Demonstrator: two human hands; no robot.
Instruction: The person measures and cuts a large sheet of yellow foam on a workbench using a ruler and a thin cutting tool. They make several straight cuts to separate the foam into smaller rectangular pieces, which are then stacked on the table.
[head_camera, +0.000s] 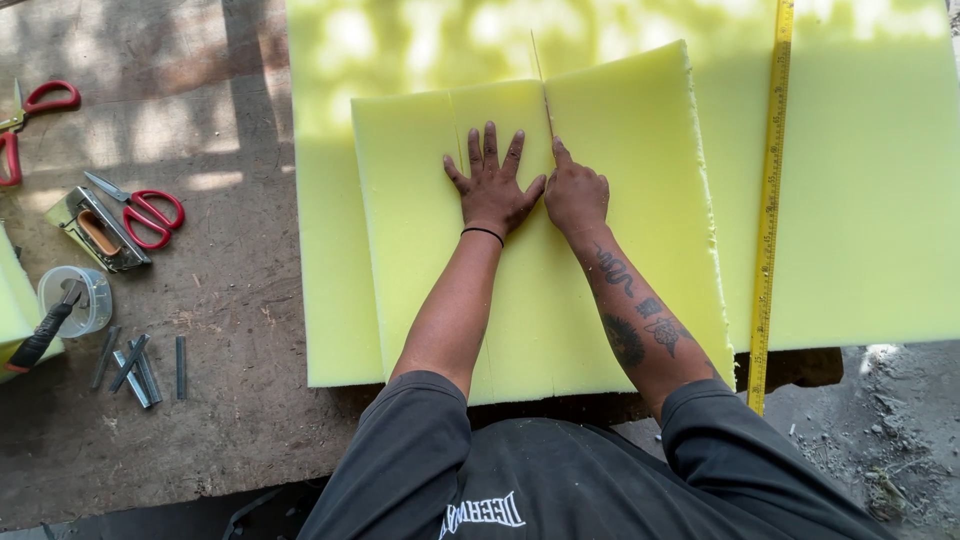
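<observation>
Head view looks straight down on a worn wooden desk (200, 300) carrying sheets of yellow foam. A smaller foam slab (430, 250) lies on top of a larger foam sheet (860, 200), and a cut runs down through the slab from its far edge toward the person.

Left hand (490, 190) lies flat on the slab just left of the cut, fingers spread wide and palm down, gripping nothing; a thin black band sits on its wrist. Right hand (575, 195) is just beside it, the two hands nearly touching at the thumbs. It is curled closed around the handle of a thin blade (541, 85), with the forefinger stretched out along the cut line. The blade stands up out of the foam at the cut and reaches past the slab's far edge.

To the right, a long yellow measuring rule (770, 210) lies along the larger sheet, well apart from the hands. On the bare wood at left lie red-handled scissors (145, 212) beside a staple gun (95, 230), a clear plastic cup (78, 298) and a few strips of staples (135, 365). Another red-handled pair of scissors (30, 115) sits at the far left edge.
</observation>
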